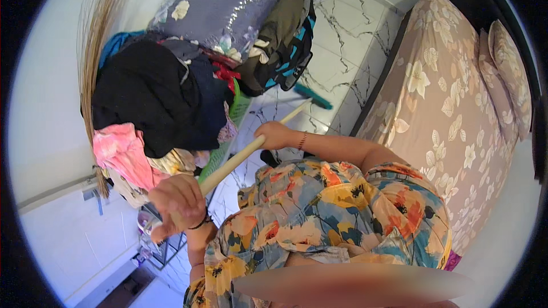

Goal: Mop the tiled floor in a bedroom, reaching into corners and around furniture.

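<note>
A long pale-yellow pole (235, 160) runs diagonally in front of my floral dress. My right hand (275, 135) is wrapped around its middle. Higher up, near the pole's upper end, my left hand (176, 205) grips it, slightly blurred, the thumb held apart. The pole slopes down to a teal bar-shaped head (314, 96) on the marble-patterned floor tiles (334, 47); whether it is a broom or a squeegee I cannot tell. Just beyond my hands, a green plastic laundry basket (218, 158) is heaped with clothes, a black garment (141, 94) on top.
At the right is a bed (432, 107) with a beige floral sheet and pillows (509, 77). A stick broom (90, 77) leans on the left wall. Behind the basket lie a grey floral bundle (218, 8) and a black-and-blue bag (293, 60). A dark-framed rack (165, 250) stands lower left.
</note>
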`<act>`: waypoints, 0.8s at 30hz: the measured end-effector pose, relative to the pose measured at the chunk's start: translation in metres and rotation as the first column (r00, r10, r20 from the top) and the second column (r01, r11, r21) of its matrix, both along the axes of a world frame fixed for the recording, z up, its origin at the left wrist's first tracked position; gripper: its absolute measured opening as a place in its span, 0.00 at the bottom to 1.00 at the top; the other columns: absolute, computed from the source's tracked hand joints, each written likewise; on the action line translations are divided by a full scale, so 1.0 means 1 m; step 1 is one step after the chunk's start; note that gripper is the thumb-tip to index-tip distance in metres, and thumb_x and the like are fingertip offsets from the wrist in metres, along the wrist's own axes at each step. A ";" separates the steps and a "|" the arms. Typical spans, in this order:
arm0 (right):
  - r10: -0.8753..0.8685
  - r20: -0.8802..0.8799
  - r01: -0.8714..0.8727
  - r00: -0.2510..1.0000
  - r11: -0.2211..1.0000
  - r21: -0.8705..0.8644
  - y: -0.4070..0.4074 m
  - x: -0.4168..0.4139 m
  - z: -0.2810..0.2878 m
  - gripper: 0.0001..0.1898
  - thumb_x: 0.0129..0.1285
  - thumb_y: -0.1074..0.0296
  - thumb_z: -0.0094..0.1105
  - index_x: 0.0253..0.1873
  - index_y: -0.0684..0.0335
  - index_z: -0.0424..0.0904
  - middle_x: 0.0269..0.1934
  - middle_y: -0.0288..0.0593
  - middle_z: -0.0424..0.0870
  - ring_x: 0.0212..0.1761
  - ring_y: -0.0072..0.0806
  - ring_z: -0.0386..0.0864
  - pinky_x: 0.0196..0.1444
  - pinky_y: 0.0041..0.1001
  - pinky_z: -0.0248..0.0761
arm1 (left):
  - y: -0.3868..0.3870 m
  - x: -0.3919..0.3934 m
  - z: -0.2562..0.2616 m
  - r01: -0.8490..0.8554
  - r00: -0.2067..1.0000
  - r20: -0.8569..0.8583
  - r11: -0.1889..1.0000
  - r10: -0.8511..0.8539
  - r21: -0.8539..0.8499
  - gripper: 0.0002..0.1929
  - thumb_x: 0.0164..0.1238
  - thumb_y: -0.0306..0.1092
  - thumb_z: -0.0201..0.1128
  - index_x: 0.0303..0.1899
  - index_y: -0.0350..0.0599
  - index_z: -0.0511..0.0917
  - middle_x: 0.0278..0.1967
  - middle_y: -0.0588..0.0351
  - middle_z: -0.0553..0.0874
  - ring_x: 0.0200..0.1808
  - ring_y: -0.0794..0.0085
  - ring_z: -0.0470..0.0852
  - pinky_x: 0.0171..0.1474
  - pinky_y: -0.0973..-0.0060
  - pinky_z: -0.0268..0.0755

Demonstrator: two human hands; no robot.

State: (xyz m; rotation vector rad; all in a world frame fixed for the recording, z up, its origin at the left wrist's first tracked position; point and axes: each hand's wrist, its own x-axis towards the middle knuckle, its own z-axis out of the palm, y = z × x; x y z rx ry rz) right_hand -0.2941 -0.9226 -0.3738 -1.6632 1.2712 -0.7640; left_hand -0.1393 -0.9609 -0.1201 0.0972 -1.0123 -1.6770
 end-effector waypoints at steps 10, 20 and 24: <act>0.273 -0.010 -0.273 0.962 0.961 -0.029 0.003 0.005 0.066 0.14 0.51 0.52 0.59 0.27 0.56 0.81 0.27 0.48 0.81 0.31 0.48 0.78 0.35 0.41 0.71 | -0.019 -0.007 0.057 0.632 0.773 0.419 0.630 -0.476 -0.451 0.16 0.57 0.42 0.66 0.19 0.41 0.76 0.13 0.60 0.72 0.13 0.72 0.70 0.19 0.77 0.62; -0.195 -0.363 0.163 0.911 0.980 -0.117 0.021 -0.088 -0.079 0.16 0.52 0.52 0.61 0.23 0.61 0.77 0.25 0.48 0.79 0.31 0.46 0.77 0.37 0.39 0.70 | 0.039 0.007 -0.113 0.443 0.510 0.843 0.892 -0.174 -0.084 0.10 0.58 0.36 0.63 0.25 0.40 0.75 0.25 0.54 0.78 0.45 0.57 0.79 0.54 0.61 0.66; -0.192 -0.400 0.155 0.896 0.980 -0.122 0.023 -0.018 -0.082 0.14 0.52 0.53 0.60 0.27 0.58 0.80 0.27 0.48 0.80 0.33 0.44 0.79 0.39 0.38 0.71 | 0.050 0.074 -0.110 0.328 0.528 0.842 0.942 -0.114 -0.078 0.11 0.59 0.36 0.62 0.25 0.39 0.75 0.27 0.55 0.79 0.45 0.58 0.80 0.59 0.58 0.63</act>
